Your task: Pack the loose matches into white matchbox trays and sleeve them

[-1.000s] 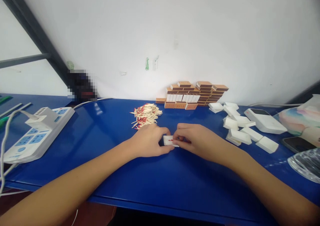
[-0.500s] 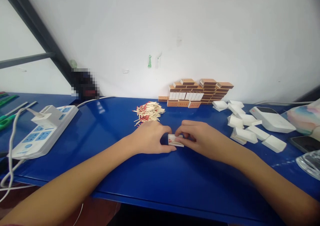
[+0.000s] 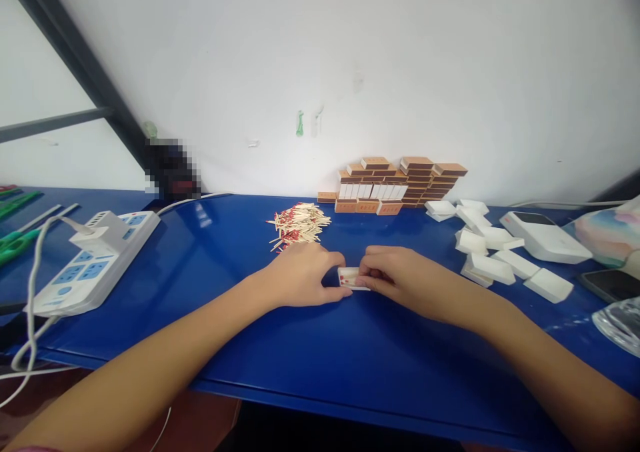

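A small white matchbox tray (image 3: 350,277) with red-tipped matches in it lies on the blue table (image 3: 320,345) between my hands. My left hand (image 3: 303,275) curls round its left end, thumb and fingers pinching it. My right hand (image 3: 397,279) is closed on its right end, fingertips pressing on the matches. A loose pile of matches (image 3: 299,224) lies just beyond my left hand.
Brown matchbox sleeves (image 3: 397,184) are stacked against the wall. Several white trays (image 3: 493,252) lie scattered at the right, beside a white device (image 3: 545,237), a phone (image 3: 607,285) and a plastic bag (image 3: 620,325). A power strip (image 3: 95,262) with cables sits at the left.
The tray between my hands now shows red match heads inside; my right fingers have pushed the matches down into it. The view shifted slightly.
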The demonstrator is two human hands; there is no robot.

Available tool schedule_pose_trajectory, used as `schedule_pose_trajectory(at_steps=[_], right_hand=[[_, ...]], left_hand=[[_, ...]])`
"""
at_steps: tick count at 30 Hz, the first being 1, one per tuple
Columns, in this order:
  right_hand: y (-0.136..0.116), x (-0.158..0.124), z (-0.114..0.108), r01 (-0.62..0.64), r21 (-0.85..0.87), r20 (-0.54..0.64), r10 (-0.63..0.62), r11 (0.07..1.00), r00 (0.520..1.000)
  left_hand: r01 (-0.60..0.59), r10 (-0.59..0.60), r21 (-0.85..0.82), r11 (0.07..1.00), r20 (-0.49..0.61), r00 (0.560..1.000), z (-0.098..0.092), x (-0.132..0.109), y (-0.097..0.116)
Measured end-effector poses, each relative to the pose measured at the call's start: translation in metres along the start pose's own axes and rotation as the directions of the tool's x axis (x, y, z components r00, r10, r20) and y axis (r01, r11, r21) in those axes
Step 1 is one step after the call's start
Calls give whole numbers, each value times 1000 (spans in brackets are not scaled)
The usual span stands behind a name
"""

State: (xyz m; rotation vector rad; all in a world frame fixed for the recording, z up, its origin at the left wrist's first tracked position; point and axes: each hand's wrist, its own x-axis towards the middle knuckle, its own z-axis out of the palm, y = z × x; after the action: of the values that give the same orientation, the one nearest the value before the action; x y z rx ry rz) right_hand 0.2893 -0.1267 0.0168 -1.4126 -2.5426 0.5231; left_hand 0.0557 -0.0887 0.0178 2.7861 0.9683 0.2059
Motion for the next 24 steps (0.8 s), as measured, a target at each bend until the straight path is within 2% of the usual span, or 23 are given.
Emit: schedule_pose_trajectory(at_steps=[11,16,18,20,22,24], right_hand=[[-6,4,2,37,-53,-38,-39,998,999],[-2,5,5,75,-11,-167,-75,997,983],[-3,7,5,98,17,-266,-90,995,960],[-3,8,3,94,34,-405,-72,995,912],[-2,9,2,46,48,-504,-15,998,864],[3,12,1,-2,59,-495,31,998,868]], left_hand=[[-10,10,57,998,4,1000,-1,-1,1],[-4,4,62,998,-3,1000,-1,-1,-1],[-14,15,39,999,-11,1000,-8,-1,-5],[-23,23,9,1000,-56,998,-21,-2,-13],[6,-7,-5,1000,-170,985,-38,-4,-27],[73,-77,-25,997,-298,952,-52,-7,-44]])
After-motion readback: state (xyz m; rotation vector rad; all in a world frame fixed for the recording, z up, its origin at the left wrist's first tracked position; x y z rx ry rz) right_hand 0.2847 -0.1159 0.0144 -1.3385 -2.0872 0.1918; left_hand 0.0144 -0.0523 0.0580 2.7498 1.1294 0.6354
